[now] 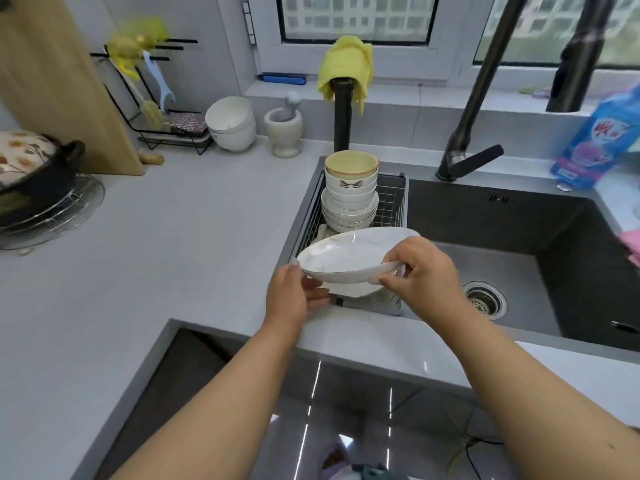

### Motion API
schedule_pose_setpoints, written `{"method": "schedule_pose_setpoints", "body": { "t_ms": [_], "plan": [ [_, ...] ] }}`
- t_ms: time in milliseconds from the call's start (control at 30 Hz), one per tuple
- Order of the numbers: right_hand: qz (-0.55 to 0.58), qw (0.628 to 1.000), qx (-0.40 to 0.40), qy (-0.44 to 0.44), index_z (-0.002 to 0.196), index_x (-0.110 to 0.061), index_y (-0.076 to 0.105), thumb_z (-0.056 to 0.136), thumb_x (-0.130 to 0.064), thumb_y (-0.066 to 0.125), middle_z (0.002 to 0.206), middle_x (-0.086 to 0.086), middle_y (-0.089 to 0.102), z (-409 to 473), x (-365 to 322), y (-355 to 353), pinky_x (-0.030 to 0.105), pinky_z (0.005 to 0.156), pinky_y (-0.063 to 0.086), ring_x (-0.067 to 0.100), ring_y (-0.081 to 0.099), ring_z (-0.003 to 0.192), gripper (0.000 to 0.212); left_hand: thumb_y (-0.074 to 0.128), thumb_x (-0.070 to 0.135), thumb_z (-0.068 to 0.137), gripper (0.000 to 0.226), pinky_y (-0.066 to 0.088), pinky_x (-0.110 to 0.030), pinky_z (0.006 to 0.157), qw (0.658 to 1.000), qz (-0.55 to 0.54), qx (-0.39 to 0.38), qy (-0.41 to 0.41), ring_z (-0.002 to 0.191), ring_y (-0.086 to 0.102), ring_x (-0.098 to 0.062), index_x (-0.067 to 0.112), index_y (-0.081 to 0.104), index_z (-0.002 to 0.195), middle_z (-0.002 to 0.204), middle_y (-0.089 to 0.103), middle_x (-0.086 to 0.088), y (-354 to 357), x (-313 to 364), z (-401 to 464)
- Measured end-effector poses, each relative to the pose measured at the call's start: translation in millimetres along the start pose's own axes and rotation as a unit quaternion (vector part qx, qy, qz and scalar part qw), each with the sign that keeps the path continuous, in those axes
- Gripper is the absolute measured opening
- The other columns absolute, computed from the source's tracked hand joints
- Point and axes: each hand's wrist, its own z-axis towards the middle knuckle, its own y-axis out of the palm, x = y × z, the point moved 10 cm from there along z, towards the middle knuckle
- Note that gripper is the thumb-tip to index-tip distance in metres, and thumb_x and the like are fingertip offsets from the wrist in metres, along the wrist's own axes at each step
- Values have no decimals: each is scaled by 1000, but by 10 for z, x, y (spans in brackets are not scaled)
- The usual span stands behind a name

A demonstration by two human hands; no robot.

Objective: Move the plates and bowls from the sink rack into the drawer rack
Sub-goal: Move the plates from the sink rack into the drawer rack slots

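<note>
Holding a white oval plate (349, 258) w/ both hands, just above the near end of the sink rack (391, 202). Left of the rack: grey counter (173, 237), a pot w/ floral lid (31, 161) far left, then a white bowl pair (232, 123) and a mortar w/ pestle (284, 129) toward the back wall. Left hand (291, 299) touches the plate's left rim, fingers partly underneath; how far they curl I can't tell. Plate looks glazed ceramic: stiff, fragile, prob slippery if wet, moderate weight. Best held at opposite rims, as now. In the rack, behind the plate: a bowl stack (349, 199), yellow-lined cat bowl on top; more white ware sits under the plate, kind unclear. Right hand (422, 275) pinches the right rim, thumb under, fingers over. Right of the rack: sink basin (519, 244), only its drain strainer showing. Drawer rack not in view.
</note>
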Motion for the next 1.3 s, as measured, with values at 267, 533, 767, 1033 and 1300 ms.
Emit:
{"method": "schedule_pose_setpoints", "body": {
  "t_ms": [267, 533, 767, 1033, 1300],
  "plan": [
    [52, 995, -36, -82, 69, -17, 65, 68, -37, 81, 71, -12, 52, -680, -569, -361, 6, 65, 35, -3, 45, 71, 26, 33, 0, 89, 36, 58, -34, 52, 981, -171, 12, -96, 77, 64, -32, -1, 47, 122, 96, 62, -19, -86, -259, -962],
    [127, 991, -29, 23, 104, -24, 66, 84, -34, 66, 107, -5, 54, -1264, -730, -468, 37, 88, 49, 11, 47, 104, 22, 35, 5, 96, 21, 56, -32, 46, 967, -212, 130, -53, 81, 63, -27, 6, 52, 109, 93, 64, -11, -692, -549, -2193],
    [480, 761, -307, 310, 118, -11, 51, 96, -27, 48, 105, 10, 64, -2128, -1456, 424, 27, 63, 50, 21, 62, 82, 27, 38, 15, 100, 24, 51, -26, 42, 936, -244, 254, -29, 67, 64, -23, 5, 60, 102, 78, 69, -9, -1613, -842, -3179],
    [483, 724, -414, 268, 105, -9, 56, 89, -16, 45, 82, 8, 61, -2864, -2566, 1008, 32, 58, 47, 17, 55, 59, 20, 43, 18, 100, 19, 57, -41, 74, 901, -241, 359, -27, 82, 65, -27, 9, 59, 103, 96, 68, -12, -2675, -1469, -4160],
    [394, 709, -546, 209, 106, -10, 55, 90, -18, 44, 94, 15, 65, -4069, -3789, 1562, 40, 66, 55, 27, 62, 76, 20, 51, 4, 77, 11, 46, -40, 68, 860, -187, 466, -91, 68, 59, -31, 1, 61, 74, 76, 64, -21, -3870, -2367, -5540]
  ]
}}
